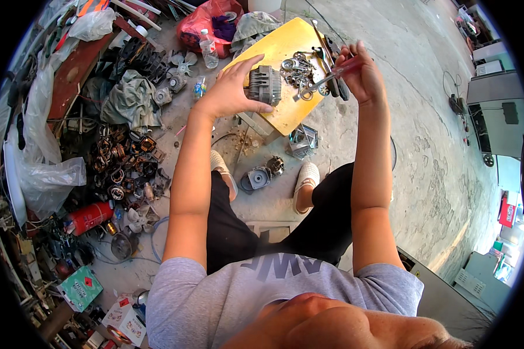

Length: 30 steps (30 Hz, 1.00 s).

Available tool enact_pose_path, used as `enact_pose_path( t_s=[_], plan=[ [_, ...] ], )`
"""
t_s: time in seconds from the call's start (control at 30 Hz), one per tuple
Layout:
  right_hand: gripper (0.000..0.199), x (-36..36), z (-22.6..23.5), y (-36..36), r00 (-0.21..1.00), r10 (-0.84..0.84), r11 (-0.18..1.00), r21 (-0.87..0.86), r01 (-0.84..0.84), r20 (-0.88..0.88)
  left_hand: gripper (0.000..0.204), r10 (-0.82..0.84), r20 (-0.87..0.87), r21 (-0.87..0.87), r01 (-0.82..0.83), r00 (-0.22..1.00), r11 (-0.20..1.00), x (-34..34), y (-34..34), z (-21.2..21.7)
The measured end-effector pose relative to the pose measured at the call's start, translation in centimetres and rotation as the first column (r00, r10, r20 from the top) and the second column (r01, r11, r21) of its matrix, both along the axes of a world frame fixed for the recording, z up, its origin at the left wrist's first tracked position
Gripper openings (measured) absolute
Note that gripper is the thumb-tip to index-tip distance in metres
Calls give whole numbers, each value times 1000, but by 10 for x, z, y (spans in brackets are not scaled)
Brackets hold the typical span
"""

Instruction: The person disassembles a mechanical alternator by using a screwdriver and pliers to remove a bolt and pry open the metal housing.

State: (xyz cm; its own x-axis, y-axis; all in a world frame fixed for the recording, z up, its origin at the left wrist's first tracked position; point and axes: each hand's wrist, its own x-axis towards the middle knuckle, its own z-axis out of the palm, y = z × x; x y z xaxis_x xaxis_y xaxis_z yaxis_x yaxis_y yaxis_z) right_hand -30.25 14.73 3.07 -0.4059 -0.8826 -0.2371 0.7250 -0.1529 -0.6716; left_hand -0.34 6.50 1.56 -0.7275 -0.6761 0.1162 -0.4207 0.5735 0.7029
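Grey motor (264, 85) in left hand (234, 87); right hand (361, 72) grips screwdriver (332, 75).

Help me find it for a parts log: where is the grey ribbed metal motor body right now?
In the head view, the grey ribbed metal motor body sits upper centre, held by the left hand on the yellow wooden board, left of the pile of metal wrenches.

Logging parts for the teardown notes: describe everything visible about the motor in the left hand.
The motor is a small, grey, ribbed metal cylinder, looking worn and dull. It lies on its side at the near-left edge of the yellow board, beside a pile of washers. The left hand grips it, thumb underneath and fingers above. The far end is hidden.
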Motion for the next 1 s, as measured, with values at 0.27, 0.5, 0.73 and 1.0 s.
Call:
enact_pose_path(
  t_s=[0.27, 0.5, 0.73, 1.0],
  plan=[
    [30, -7, -55, -4, 923, -144, 990, 39, 139, 356, 92, 196, 132, -275, -154, 972, 949, -11, 9, -9],
    [30, 6, -61, -12, 940, -166, 983, 130, 132, 298, 93, 242, 93, -278, -208, 966, 938, -13, 12, -15],
    [30, 22, -55, -3, 968, -198, 954, 258, 154, 155, 94, 116, 68, -154, -105, 991, 983, 6, 3, -14],
    [26, 21, -53, 22, 979, -119, 919, 355, 172, -165, 87, 115, 49, -248, -99, 992, 964, 7, 7, -9]
  ],
)
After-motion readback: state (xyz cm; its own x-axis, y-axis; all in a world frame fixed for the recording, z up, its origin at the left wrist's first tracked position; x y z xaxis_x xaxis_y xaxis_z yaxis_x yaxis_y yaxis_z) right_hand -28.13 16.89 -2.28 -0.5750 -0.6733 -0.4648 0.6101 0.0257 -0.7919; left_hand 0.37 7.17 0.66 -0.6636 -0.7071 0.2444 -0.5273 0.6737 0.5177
